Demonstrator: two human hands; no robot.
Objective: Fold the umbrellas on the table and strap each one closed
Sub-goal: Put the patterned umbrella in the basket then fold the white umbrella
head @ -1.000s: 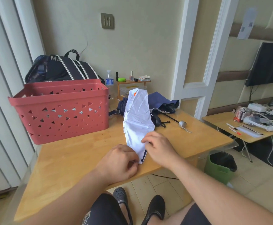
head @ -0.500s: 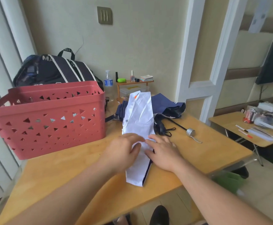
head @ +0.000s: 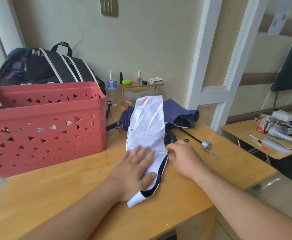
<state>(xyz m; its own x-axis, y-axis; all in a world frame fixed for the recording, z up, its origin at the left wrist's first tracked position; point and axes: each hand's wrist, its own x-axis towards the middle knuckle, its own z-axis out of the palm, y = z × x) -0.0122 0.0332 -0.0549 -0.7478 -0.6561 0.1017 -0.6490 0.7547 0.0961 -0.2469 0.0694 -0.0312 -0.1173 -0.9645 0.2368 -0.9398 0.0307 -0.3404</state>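
Note:
A white umbrella with a dark inner lining lies flattened lengthwise on the wooden table, its near end toward me. My left hand presses flat on its near half, fingers straight. My right hand sits at the umbrella's right edge with fingers curled at the fabric's dark rim; whether it pinches the cloth I cannot tell. Behind it a navy blue umbrella lies loosely bunched, its thin shaft ending in a silver handle with a strap.
A red perforated basket stands on the table's left side, a dark striped bag behind it. A small wooden shelf with bottles is at the back wall. A second cluttered table stands to the right.
My left hand has flattened out on the white umbrella, and my right hand has slid to its right edge. The view has moved closer to the table.

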